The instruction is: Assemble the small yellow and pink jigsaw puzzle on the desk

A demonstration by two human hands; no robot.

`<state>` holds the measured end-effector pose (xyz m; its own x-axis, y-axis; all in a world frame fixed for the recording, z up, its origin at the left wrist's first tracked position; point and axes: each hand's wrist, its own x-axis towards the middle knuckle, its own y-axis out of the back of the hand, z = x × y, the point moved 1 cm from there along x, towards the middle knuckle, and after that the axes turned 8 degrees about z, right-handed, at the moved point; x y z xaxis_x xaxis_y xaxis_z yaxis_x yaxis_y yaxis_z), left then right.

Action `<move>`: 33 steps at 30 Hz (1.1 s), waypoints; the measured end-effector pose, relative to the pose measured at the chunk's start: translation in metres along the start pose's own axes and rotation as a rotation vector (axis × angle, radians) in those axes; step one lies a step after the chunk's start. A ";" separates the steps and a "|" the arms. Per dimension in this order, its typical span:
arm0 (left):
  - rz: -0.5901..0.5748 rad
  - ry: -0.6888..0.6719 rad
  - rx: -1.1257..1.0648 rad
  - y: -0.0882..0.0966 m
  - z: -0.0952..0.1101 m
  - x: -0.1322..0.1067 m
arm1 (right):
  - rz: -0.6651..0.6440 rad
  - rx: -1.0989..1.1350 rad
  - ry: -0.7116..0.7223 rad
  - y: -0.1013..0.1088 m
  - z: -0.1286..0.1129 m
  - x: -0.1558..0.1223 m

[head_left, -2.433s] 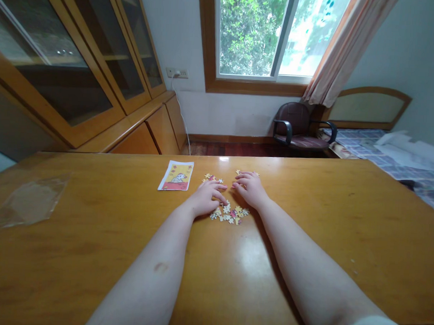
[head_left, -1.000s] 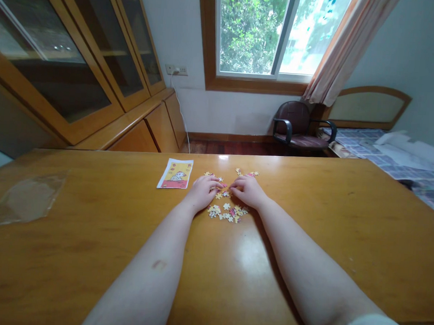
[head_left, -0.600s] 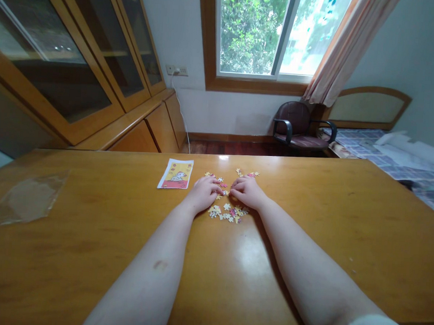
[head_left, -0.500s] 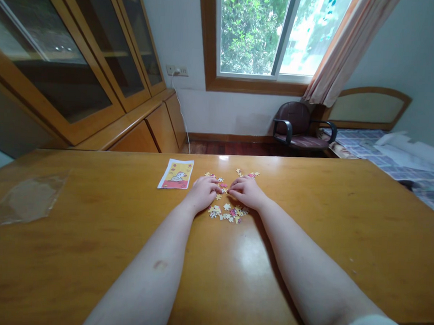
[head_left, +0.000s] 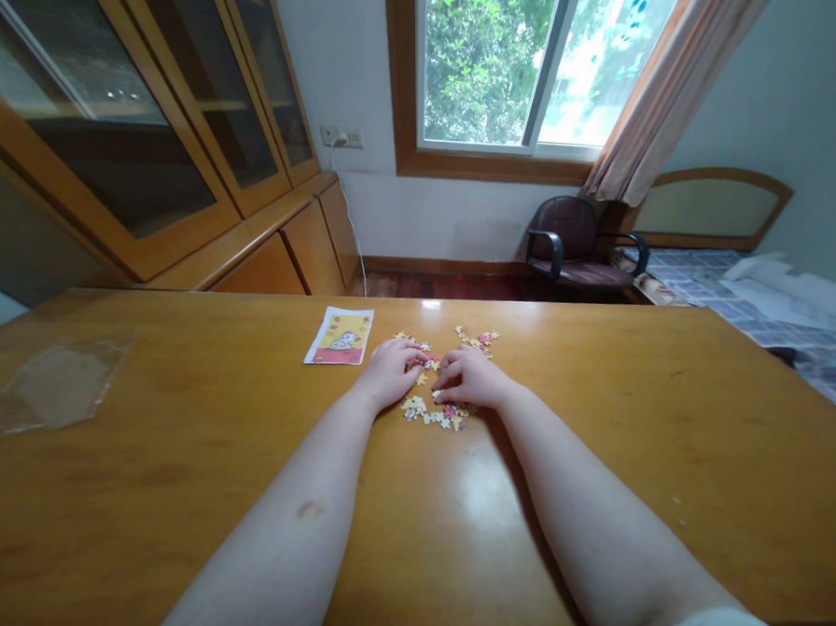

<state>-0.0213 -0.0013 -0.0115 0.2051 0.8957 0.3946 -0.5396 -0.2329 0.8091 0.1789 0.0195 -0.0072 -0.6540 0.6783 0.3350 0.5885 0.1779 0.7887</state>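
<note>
Small jigsaw pieces in yellow, pink and white lie in loose groups around both hands. My left hand rests palm down at the left of them, its fingers slightly curved and apart over a few pieces. At the right, my right hand has its thumb and fingertips closed on a pale jigsaw piece, mostly covered by the fingers. Nearer to me is a cluster of jigsaw pieces, partly under the right hand's shadow. Left of the left hand lies a picture card with a white animal on yellow and pink.
The wooden table spans the whole width. A clear plastic bag lies flat at its left. Beyond are a glass-doored cabinet, an office chair and a bed.
My right hand has moved slightly nearer to me, from the middle pieces to the pale piece above the near cluster. More pieces show behind it. My left hand has barely moved.
</note>
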 end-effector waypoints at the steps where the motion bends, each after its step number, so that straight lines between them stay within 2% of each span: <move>1: 0.000 0.000 -0.002 0.000 -0.001 0.000 | 0.015 0.017 -0.001 0.000 0.001 0.001; 3: 0.001 0.002 -0.011 0.000 -0.001 0.000 | 0.080 0.059 -0.040 0.002 0.005 0.002; 5: 0.004 0.009 -0.021 0.001 -0.001 0.000 | 0.203 0.071 -0.142 0.005 0.012 0.002; 7: 0.008 0.016 -0.031 0.002 0.000 0.000 | 0.349 0.016 -0.268 0.009 0.020 0.001; 9: 0.001 0.017 -0.037 0.003 0.002 0.000 | 0.437 -0.092 -0.355 0.012 0.026 0.000; 12: -0.012 0.019 -0.038 0.004 0.004 0.001 | 0.408 -0.225 -0.408 0.013 0.028 -0.002; 16: -0.017 0.011 -0.047 0.005 0.006 0.001 | 0.333 -0.274 -0.403 0.008 0.025 -0.002; 21: -0.136 -0.145 -0.084 0.007 0.017 -0.003 | 0.394 -0.218 -0.385 0.010 0.022 -0.002; 23: -0.179 -0.195 -0.097 0.006 0.021 -0.005 | 0.301 -0.091 -0.323 0.011 0.020 -0.002; 26: -0.180 -0.201 -0.097 0.005 0.021 -0.005 | 0.042 0.197 -0.287 0.013 0.016 -0.004; 29: -0.112 -0.127 -0.097 0.006 0.016 -0.002 | -0.140 0.377 -0.379 0.017 0.017 -0.009; 33: 0.006 -0.031 -0.116 0.009 0.009 0.002 | -0.263 0.453 -0.423 0.023 0.021 -0.013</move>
<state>-0.0185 -0.0047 0.0001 0.2259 0.8816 0.4143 -0.6316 -0.1913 0.7514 0.2108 0.0296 -0.0041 -0.6145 0.7760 -0.1421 0.6366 0.5941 0.4916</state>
